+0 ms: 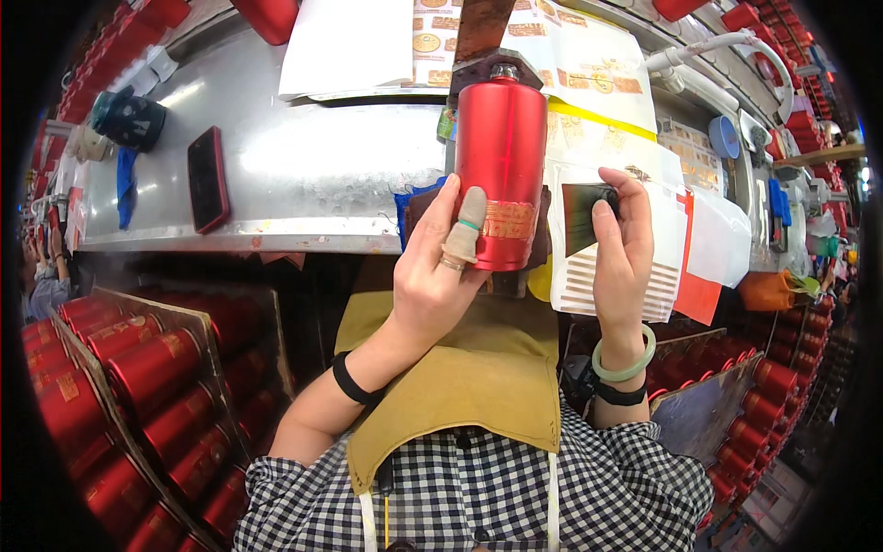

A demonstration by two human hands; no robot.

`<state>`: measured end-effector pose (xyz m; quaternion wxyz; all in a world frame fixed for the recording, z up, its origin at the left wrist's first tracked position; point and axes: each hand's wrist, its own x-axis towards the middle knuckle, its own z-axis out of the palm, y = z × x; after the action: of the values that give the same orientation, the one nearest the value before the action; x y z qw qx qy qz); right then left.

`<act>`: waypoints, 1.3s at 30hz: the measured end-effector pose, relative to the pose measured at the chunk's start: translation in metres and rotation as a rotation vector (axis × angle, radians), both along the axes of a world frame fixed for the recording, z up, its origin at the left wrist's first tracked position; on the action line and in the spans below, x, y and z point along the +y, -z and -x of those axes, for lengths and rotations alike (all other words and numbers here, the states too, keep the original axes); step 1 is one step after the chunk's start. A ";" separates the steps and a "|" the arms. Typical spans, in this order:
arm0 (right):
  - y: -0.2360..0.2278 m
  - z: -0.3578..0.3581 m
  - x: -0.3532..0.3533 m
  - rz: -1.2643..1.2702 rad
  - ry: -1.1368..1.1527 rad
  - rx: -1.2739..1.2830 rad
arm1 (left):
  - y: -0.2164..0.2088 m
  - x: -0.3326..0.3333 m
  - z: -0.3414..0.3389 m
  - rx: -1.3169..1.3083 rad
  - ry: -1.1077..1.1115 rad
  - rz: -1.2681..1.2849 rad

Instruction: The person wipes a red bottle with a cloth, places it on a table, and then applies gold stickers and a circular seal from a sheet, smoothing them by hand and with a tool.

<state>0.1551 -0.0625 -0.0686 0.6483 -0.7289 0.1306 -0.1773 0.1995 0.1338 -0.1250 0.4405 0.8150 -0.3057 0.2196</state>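
A red metal bottle (501,138) with a silver neck and a gold patterned label (509,221) lies in front of me, its neck pointing away. My left hand (432,276) grips its near left side. The thumb, in a pale finger cot with a green band, presses beside the label. To the right of the bottle, my right hand (625,244) pinches a thin, dark, square-edged flat piece (579,219) between thumb and fingers. That piece is over white sheets (602,285) carrying rows of brown strips. Dark and blue cloth (411,204) shows at the bottle's left side.
On the metal bench (313,166) to the left lie a phone (209,179) and a dark jar (129,120). Printed label sheets (598,78) cover the back right, near a white curved pipe (727,44). Crates of red bottles (156,354) flank me on both sides.
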 end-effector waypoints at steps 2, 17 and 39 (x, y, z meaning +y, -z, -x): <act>-0.001 0.000 -0.001 0.029 0.006 -0.020 | 0.006 0.001 0.002 0.012 0.009 0.018; -0.029 -0.010 0.007 0.388 0.049 -0.144 | 0.025 0.005 0.002 0.095 0.025 0.156; -0.033 -0.050 0.015 1.115 -0.357 -0.500 | 0.011 0.009 0.010 0.386 0.102 0.276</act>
<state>0.2052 -0.0471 -0.0355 0.2018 -0.9040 -0.2601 -0.2726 0.1897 0.1426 -0.1362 0.6085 0.7575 -0.2236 0.0767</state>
